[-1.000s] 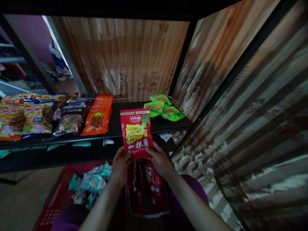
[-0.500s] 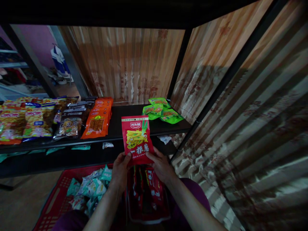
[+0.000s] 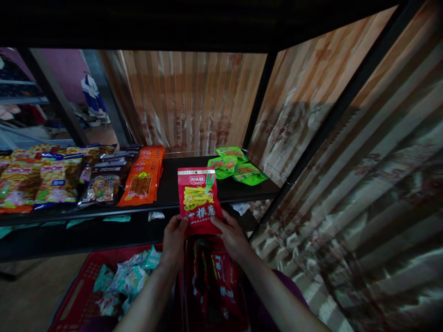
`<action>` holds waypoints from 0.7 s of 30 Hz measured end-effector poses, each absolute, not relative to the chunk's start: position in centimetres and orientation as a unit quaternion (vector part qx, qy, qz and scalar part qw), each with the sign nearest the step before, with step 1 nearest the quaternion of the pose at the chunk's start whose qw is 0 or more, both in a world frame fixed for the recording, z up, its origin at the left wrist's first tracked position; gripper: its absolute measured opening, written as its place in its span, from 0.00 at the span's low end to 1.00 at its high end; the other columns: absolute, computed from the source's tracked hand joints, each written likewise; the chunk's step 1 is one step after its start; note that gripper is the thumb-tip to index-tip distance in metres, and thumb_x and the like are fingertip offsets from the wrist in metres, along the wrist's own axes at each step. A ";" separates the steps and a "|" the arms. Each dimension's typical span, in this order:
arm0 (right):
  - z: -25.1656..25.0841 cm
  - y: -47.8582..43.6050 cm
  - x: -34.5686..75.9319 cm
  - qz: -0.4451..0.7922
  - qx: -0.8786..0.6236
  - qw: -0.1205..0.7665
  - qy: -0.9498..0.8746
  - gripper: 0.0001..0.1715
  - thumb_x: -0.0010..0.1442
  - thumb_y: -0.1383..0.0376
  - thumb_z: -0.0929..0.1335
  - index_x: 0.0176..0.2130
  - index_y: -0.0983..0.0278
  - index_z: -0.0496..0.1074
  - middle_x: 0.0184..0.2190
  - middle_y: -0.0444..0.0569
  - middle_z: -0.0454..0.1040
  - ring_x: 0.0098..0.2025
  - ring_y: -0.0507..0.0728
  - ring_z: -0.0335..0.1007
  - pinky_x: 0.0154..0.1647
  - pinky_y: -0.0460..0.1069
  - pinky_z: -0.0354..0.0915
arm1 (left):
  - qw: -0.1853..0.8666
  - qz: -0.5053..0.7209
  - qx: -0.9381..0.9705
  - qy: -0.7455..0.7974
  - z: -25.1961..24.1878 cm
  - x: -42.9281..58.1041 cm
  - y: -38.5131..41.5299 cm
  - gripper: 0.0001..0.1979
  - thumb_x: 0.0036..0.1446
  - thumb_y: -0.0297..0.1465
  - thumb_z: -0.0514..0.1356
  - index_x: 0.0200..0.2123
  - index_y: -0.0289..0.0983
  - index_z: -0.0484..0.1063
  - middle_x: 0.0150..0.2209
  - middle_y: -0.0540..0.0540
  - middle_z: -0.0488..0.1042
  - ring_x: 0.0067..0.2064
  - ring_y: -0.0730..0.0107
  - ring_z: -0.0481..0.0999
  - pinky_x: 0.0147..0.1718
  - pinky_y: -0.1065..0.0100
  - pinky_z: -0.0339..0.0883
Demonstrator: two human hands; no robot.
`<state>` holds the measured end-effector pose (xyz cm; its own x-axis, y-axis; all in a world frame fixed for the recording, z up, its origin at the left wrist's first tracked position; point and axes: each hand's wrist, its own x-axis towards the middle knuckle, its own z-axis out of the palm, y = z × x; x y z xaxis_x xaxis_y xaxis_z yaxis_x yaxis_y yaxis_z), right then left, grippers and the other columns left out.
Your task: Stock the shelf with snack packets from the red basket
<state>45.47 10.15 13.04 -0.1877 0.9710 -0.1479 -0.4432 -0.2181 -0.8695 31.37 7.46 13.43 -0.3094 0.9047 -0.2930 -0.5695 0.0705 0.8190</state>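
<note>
A red snack packet [image 3: 198, 196] with yellow sticks and a green onion printed on it is held upright in front of the shelf. My left hand [image 3: 175, 235] grips its lower left corner, thumb on the front. On the lower right side, my right hand [image 3: 233, 234] pinches it the same way, fingers hidden behind. Beneath it stands a red box [image 3: 244, 299] holding more red packets [image 3: 223, 276]. Past the packet's right edge, several green snack packets [image 3: 224, 165] lie piled on the black shelf [image 3: 183, 159].
Left along the shelf are orange packets [image 3: 143, 177], dark bags [image 3: 104, 182] and colourful snack bags [image 3: 57, 177]. A red basket [image 3: 74, 290] with teal-and-white packets [image 3: 129, 276] stands below. A black post [image 3: 301, 161] and curtain [image 3: 374, 184] bound the right side.
The view has shifted slightly, so the shelf and its goods appear a little lower. Both hands keep their hold on the red packet, which has hardly moved in the picture.
</note>
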 end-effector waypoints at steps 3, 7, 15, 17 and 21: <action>14.4 13.1 44.7 0.664 -0.369 0.525 -0.383 0.30 0.43 0.58 0.76 0.47 0.60 0.70 0.40 0.47 0.79 0.41 0.61 0.76 0.40 0.54 0.72 | 0.528 0.678 0.204 0.470 14.5 30.8 10.5 0.24 0.39 0.35 0.68 0.42 0.35 0.70 0.30 0.48 0.77 0.30 0.68 0.76 0.33 0.66 0.69; 15.9 18.8 42.9 0.639 -0.382 0.535 -0.399 0.39 0.40 0.59 0.76 0.51 0.59 0.66 0.41 0.47 0.78 0.39 0.58 0.76 0.34 0.51 0.73 | 0.445 0.713 0.234 0.489 15.7 29.4 15.9 0.33 0.42 0.30 0.65 0.55 0.36 0.63 0.23 0.54 0.72 0.25 0.73 0.73 0.31 0.69 0.67; 15.5 29.3 38.5 0.610 -0.444 0.503 -0.422 0.31 0.50 0.67 0.71 0.53 0.58 0.63 0.40 0.46 0.77 0.33 0.53 0.75 0.30 0.47 0.72 | 0.359 0.697 0.249 0.569 14.6 26.2 26.8 0.15 0.51 0.22 0.58 0.43 0.33 0.73 0.30 0.46 0.76 0.28 0.74 0.75 0.33 0.69 0.70; 15.0 31.0 37.6 0.605 -0.466 0.489 -0.422 0.32 0.53 0.69 0.70 0.56 0.59 0.60 0.43 0.48 0.76 0.34 0.53 0.75 0.30 0.47 0.72 | 0.331 0.684 0.256 0.598 13.7 25.5 28.8 0.15 0.52 0.21 0.57 0.44 0.32 0.73 0.32 0.45 0.77 0.30 0.73 0.76 0.35 0.67 0.71; 14.1 33.5 36.4 0.595 -0.488 0.478 -0.424 0.36 0.54 0.69 0.69 0.60 0.62 0.56 0.49 0.53 0.73 0.36 0.54 0.76 0.32 0.48 0.73 | 0.278 0.660 0.278 0.641 11.7 24.2 31.5 0.14 0.51 0.23 0.60 0.43 0.34 0.74 0.34 0.44 0.78 0.36 0.69 0.78 0.41 0.65 0.71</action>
<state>36.37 33.45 14.06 -0.0673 0.9825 -0.1739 -0.1545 -0.1825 -0.9710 24.20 31.51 11.71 -0.6914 0.7224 0.0098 -0.0111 -0.0242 0.9996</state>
